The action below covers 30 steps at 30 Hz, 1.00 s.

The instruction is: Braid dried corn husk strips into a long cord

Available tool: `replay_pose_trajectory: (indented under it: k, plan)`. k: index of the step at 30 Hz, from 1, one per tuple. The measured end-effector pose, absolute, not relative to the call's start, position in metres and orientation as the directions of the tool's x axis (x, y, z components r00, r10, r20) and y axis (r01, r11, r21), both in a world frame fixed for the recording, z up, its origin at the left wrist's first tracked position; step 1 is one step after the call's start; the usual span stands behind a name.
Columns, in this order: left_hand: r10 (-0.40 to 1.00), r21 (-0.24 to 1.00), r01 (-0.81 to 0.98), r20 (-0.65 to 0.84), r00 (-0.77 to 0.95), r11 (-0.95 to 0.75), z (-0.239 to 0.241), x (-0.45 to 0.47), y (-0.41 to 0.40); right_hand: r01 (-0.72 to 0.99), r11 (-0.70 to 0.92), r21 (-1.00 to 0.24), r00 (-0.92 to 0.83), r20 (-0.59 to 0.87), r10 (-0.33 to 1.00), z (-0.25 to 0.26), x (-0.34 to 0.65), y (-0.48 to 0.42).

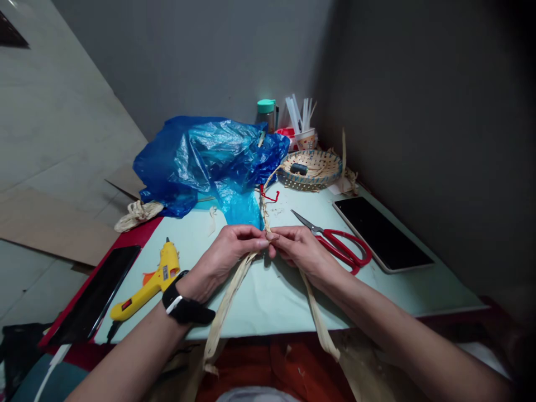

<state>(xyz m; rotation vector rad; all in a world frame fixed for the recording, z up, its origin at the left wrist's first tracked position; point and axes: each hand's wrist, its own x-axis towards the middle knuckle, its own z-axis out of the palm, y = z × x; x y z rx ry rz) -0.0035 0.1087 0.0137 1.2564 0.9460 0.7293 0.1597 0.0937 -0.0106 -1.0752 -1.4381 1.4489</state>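
Note:
My left hand and my right hand meet at the middle of the table, each pinching a pale dried-fibre braid at its lower end. The twisted part runs away from me toward the woven basket, with a bit of red string beside it. Below my hands the fibre parts: one loose strand hangs under my left hand, another strand under my right. Both hang past the table's front edge. Red-handled scissors lie just right of my right hand, partly behind it.
A yellow glue gun and a black phone lie at left. A blue plastic bag fills the back left. Behind are a woven basket holding a dark thread spool, a cup of white sticks and a jar. A tablet lies right.

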Motion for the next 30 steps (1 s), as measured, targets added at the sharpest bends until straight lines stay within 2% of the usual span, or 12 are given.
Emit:
replay_pose_trajectory:
  k: [6, 9, 14, 19, 23, 27, 30]
  plan:
    - [0.894, 0.972, 0.161, -0.22, 0.391, 0.169, 0.013, -0.007, 0.113, 0.24, 0.076, -0.968, -0.253, 0.013, 0.967, -0.004, 0.161, 0.092]
    - [0.922, 0.967, 0.23, -0.186, 0.34, 0.111, 0.012, -0.01, 0.116, 0.35, 0.121, -0.929, -0.257, 0.029, 0.966, -0.004, 0.162, 0.093]
    - [0.94, 0.973, 0.223, -0.136, 0.314, 0.066, 0.011, -0.008, 0.116, 0.403, 0.126, -0.906, -0.285, 0.007, 0.958, -0.007, 0.162, 0.096]
    - [0.959, 0.982, 0.177, -0.112, 0.261, 0.067, 0.01, 0.001, 0.113, 0.32, 0.077, -0.944, -0.277, -0.015, 0.961, -0.008, 0.162, 0.095]
    - [0.973, 0.976, 0.217, -0.061, 0.22, 0.012, 0.006, 0.004, 0.113, 0.197, -0.034, -0.98, -0.274, -0.088, 0.958, -0.007, 0.162, 0.094]
    - [0.984, 0.923, 0.371, 0.041, 0.171, -0.103, 0.004, 0.002, 0.112, 0.031, -0.112, -0.993, -0.32, -0.116, 0.94, -0.008, 0.161, 0.094]
    - [0.974, 0.814, 0.536, 0.161, 0.162, -0.224, 0.01, 0.002, 0.107, -0.052, -0.135, -0.989, -0.324, -0.111, 0.94, -0.008, 0.159, 0.094]
